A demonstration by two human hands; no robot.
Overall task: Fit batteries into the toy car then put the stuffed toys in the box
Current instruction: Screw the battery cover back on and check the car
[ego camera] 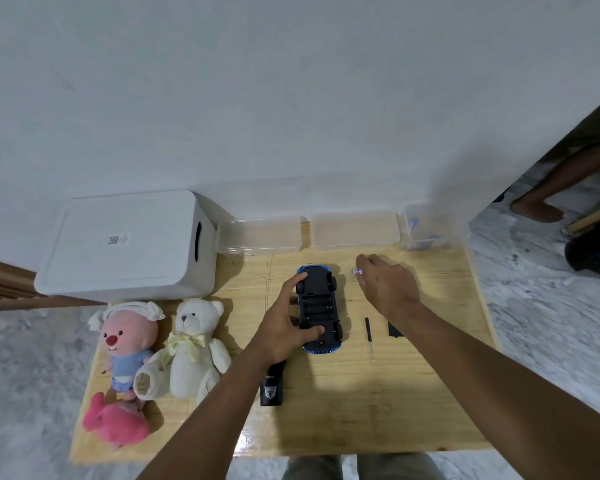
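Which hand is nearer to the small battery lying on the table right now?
Right. The right hand is right beside the battery, fingertips at it; the left hand is farther, gripping the toy car to the battery's left.

Blue toy car [318, 306] is flipped belly-up in the left hand's [288, 323] grip, battery bay open. The right hand [385, 285] pinches a small battery [356, 271]. Left of the left hand lie a pink beaver plush [127, 344], a white teddy bear [191, 344] and a pink plush [115, 422], with the lidded white box [125, 244] beyond them.

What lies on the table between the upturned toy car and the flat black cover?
In the head view, a small black screwdriver lies there on the wood, apart from both the toy car and the black cover.
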